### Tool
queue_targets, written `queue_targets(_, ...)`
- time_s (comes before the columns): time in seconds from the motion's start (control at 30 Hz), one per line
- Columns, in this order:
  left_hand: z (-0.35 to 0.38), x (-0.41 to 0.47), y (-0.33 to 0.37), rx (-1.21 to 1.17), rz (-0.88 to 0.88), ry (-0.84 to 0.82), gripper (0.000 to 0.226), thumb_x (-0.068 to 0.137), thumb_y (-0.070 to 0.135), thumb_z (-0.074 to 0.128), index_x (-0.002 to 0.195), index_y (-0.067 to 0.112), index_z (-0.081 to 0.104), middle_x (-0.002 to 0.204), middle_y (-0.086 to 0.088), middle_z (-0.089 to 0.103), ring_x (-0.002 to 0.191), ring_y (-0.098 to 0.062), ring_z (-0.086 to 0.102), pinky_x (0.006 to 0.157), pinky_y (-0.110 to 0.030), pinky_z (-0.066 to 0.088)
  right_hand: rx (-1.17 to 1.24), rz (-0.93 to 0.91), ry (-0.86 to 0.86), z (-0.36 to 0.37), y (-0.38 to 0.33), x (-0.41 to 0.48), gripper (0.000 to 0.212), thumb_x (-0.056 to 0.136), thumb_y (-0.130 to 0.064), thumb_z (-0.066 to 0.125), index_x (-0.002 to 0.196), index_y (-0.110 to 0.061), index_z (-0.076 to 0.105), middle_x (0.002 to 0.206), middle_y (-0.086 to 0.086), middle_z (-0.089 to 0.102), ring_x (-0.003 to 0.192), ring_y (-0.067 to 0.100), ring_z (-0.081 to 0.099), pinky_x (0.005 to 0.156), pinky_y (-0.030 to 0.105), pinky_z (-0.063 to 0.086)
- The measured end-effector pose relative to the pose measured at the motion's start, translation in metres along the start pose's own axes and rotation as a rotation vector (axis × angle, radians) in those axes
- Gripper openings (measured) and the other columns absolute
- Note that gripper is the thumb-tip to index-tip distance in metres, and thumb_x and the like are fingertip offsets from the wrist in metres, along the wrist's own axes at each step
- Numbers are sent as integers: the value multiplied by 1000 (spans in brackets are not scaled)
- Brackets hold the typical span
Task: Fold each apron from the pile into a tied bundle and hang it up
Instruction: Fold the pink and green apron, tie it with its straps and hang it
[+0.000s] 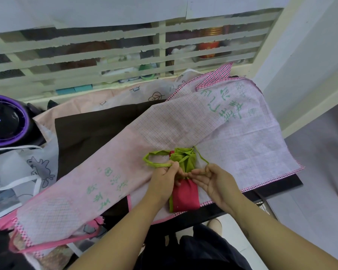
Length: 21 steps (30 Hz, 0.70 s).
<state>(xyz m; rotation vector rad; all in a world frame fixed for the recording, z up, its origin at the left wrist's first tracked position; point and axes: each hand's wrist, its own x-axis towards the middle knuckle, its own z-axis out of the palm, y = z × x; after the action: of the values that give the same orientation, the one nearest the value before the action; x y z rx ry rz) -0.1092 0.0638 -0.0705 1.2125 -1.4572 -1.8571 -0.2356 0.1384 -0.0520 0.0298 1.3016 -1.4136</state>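
A rolled red and green apron bundle (184, 197) lies on a spread pink checked apron (232, 133) near the table's front edge. My left hand (164, 178) pinches a green strap (154, 163) that loops out to the left of the bundle. My right hand (215, 180) pinches the thin green tie (202, 158), which runs up from my fingers to the bundle's top right. Both hands meet over the bundle's middle, where the ties cross.
A dark apron (98, 129) and pale printed aprons (27, 172) lie under and left of the pink one. A purple and black round appliance (6, 121) sits far left. A slatted window (125, 47) runs behind the table. Grey floor lies to the right.
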Motion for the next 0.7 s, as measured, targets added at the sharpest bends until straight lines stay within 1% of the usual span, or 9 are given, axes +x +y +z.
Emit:
queue_targets(0.1, -2, 3, 3, 236, 38, -44, 36, 100, 13, 44, 68, 16, 58, 68, 0, 62, 53, 3, 51, 57, -13, 39, 149, 37, 30, -2, 7, 2, 28, 93, -5, 35, 68, -7, 49, 76, 16, 67, 76, 28, 71, 74, 31, 58)
queue_targets(0.23, -1, 4, 5, 504, 92, -165, 11, 94, 9, 55, 98, 15, 63, 78, 14, 57, 71, 5, 53, 68, -6, 39, -6, -44, -12, 2, 4, 0, 27, 96, -6, 35, 72, -8, 49, 80, 14, 67, 79, 25, 70, 78, 32, 53)
queue_targets(0.3, -1, 5, 4, 612, 145, -180, 17, 91, 10, 59, 108, 13, 64, 82, 12, 58, 73, 2, 52, 67, -7, 38, -180, -171, -14, 1, 4, -5, 26, 97, -4, 39, 74, -7, 51, 78, 9, 66, 77, 21, 67, 75, 31, 52)
queue_targets(0.4, 3, 3, 7, 742, 269, -148, 19, 91, 15, 62, 108, 13, 67, 93, 6, 62, 81, -1, 50, 69, -5, 35, -603, -473, 54, -1, 5, -14, 19, 95, -9, 53, 80, -14, 63, 76, -1, 63, 71, 10, 59, 73, 23, 49)
queue_targets(0.47, 5, 2, 9, 765, 324, -142, 16, 93, 15, 58, 103, 9, 69, 94, 3, 65, 83, -4, 51, 68, -12, 34, -843, -620, 2, 5, -2, -16, 13, 92, -15, 59, 83, -22, 65, 81, -7, 61, 69, 6, 54, 69, 16, 45)
queue_targets(0.5, 5, 2, 9, 767, 336, -143, 16, 94, 15, 56, 99, 7, 69, 92, 2, 66, 82, -8, 54, 68, -18, 35, -923, -642, -54, 10, -8, -15, 10, 92, -17, 59, 87, -22, 66, 82, -8, 62, 67, 4, 53, 67, 16, 45)
queue_targets(0.57, 3, 3, 8, 742, 342, -162, 16, 95, 14, 54, 94, 6, 68, 90, -1, 69, 82, -14, 59, 69, -24, 39, -1060, -570, -168, 17, -19, -8, 14, 97, -18, 52, 97, -19, 65, 79, -10, 61, 64, 1, 54, 65, 14, 44)
queue_targets(0.63, 1, 4, 7, 712, 341, -188, 14, 94, 11, 53, 90, 9, 67, 85, 7, 66, 79, -8, 56, 66, -14, 37, -1121, -412, -258, 16, -27, -1, 18, 100, -15, 43, 106, -17, 60, 78, -9, 59, 61, 3, 56, 63, 15, 44)
queue_targets(0.7, 0, 3, 6, 716, 338, -198, 16, 94, 11, 54, 80, 17, 59, 74, 17, 54, 72, -6, 49, 61, -12, 32, -1135, -325, -294, 8, -26, 3, 20, 96, -9, 48, 113, -15, 57, 92, -4, 63, 67, 13, 63, 67, 19, 50)
